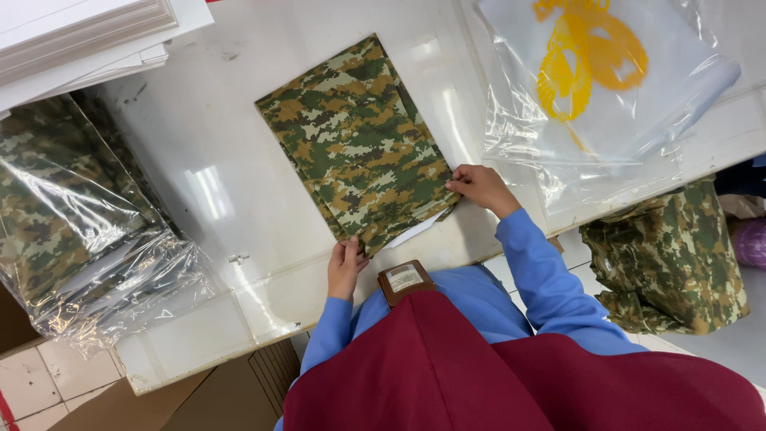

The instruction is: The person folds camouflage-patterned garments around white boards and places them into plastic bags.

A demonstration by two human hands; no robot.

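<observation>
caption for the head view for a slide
Both hands, left and right, pinch the near edge of a folded camouflage cloth on a white table.

This looks like a garment packing room in a small clothing workshop or factory. A folded camouflage garment [359, 144] lies on a white desk [199, 160], with bagged camouflage pieces [72, 215] stacked at one side and clear plastic bags [590, 88] at the other. More loose camouflage cloth [670, 255] is piled beside the desk. White card sheets [80, 40] and what may be flattened cartons [183, 399] sit nearby.
</observation>
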